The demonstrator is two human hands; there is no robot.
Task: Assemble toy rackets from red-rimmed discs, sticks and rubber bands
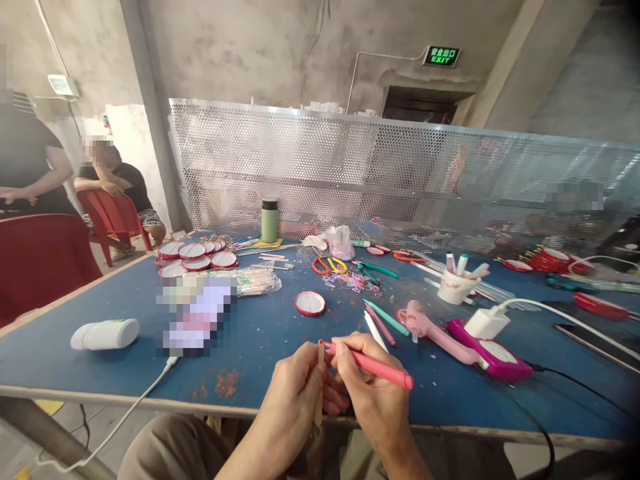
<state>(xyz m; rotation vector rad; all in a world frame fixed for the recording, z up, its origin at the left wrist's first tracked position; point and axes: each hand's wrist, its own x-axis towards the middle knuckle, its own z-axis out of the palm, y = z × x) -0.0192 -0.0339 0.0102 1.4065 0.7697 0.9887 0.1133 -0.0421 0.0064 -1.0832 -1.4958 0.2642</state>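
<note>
My left hand (295, 387) is closed on a thin, flat wooden stick (319, 393) held upright near the table's front edge. In my right hand (373, 393) is a pinkish-red marker pen (383, 369), gripped as for writing. Its tip is at the stick's upper end, which looks red; contact is hard to make out. A round white disc with a red rim (310, 303) lies just beyond my hands. Close by on the right are a white pen (375, 331), a dark pink pen (380, 325) and a teal pen (387, 317).
On the blue table (260, 333) are a phone (200, 317), a white bottle (105, 335), red-rimmed discs (193, 251), pliers (337, 265), a cup of pens (456, 288), a pink glue gun (435, 333) and a magenta power strip (500, 357). A perforated metal screen (310, 167) stands behind.
</note>
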